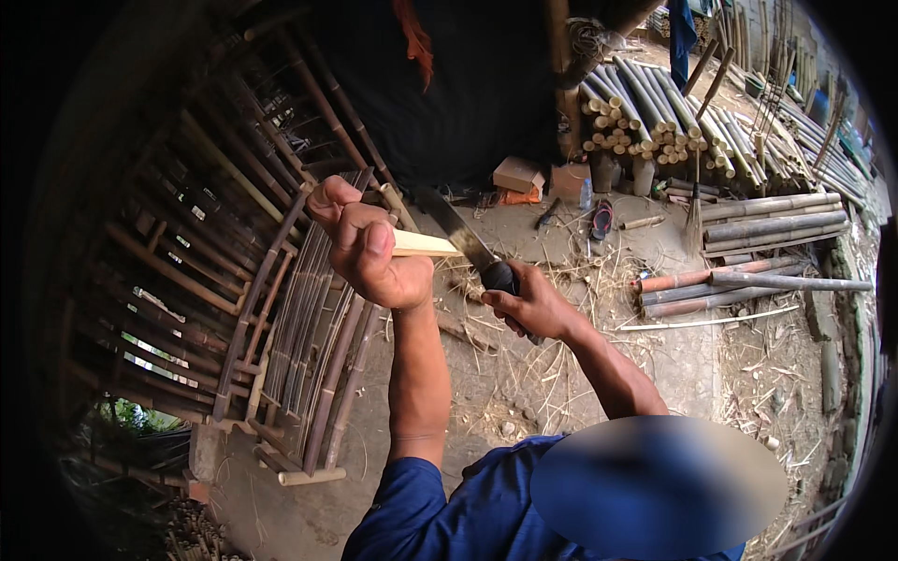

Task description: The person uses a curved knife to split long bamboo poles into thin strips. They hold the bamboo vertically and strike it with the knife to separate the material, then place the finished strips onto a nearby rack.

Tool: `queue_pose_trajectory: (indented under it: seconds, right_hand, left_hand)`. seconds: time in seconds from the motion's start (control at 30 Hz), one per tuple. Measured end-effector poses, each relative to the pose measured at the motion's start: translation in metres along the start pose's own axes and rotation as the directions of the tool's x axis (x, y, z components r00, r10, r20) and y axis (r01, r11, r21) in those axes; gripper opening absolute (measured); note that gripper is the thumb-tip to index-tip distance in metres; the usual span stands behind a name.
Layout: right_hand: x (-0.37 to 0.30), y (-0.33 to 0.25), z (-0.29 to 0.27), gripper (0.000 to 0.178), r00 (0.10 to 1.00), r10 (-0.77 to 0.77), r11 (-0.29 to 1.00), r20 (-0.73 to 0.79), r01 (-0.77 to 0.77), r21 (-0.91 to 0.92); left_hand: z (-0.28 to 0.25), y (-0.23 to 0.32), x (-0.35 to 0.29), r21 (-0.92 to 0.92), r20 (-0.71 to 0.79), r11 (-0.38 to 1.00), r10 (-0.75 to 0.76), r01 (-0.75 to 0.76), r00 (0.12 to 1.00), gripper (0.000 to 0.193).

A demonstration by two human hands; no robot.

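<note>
My left hand (369,248) is raised in the middle of the view, its fingers closed round a pale split bamboo piece (426,245). The free end of that piece points right and meets the blade of a large knife (465,234). My right hand (533,301) grips the knife's dark handle. The blade slants up and to the left, away from me, crossing at the tip of the bamboo. My left fingers hide the other end of the piece.
A bamboo bench (323,374) stands at my left. Stacked bamboo poles (655,103) lie far right, with more poles (776,224) nearer. Shavings (561,346) litter the floor. A cardboard box (517,175), a sandal (601,220) and a broom (694,220) are beyond my hands.
</note>
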State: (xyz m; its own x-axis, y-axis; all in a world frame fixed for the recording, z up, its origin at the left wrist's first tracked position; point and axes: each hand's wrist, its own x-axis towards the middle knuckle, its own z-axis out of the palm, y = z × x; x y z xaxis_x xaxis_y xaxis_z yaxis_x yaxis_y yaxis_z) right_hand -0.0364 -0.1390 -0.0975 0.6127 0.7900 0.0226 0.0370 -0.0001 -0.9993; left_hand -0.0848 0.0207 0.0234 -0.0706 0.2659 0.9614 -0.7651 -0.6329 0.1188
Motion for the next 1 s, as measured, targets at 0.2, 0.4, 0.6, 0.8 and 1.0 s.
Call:
queue_pose_trajectory:
  seconds: [0.2,0.4,0.6,0.8,1.0]
  right_hand:
    - [0.041,0.098,0.012,0.040,0.948,-0.242,0.578,-0.206,-0.030,-0.816]
    - [0.026,0.047,0.014,0.021,0.993,-0.107,0.945,-0.060,0.083,-0.316]
    - [0.063,0.130,-0.003,0.033,0.964,-0.166,0.596,-0.208,-0.070,-0.800]
    - [0.042,0.080,0.034,0.030,0.960,-0.254,0.619,-0.115,0.070,-0.782]
    - [0.078,0.240,-0.019,0.033,0.969,-0.009,0.470,-0.246,-0.213,-0.856]
  left_hand:
    - [0.011,0.006,-0.007,-0.026,-0.018,1.000,0.007,-0.007,1.000,0.025]
    - [-0.012,0.003,-0.005,0.022,-0.024,1.000,0.004,-0.004,1.000,0.028]
    - [-0.008,0.011,-0.002,0.073,-0.028,0.996,0.056,-0.054,0.998,0.029]
    - [-0.030,0.014,-0.009,0.069,-0.028,0.998,0.003,-0.001,1.000,0.028]
    - [-0.002,0.012,-0.023,-0.013,-0.086,1.000,-0.007,0.006,0.996,0.025]
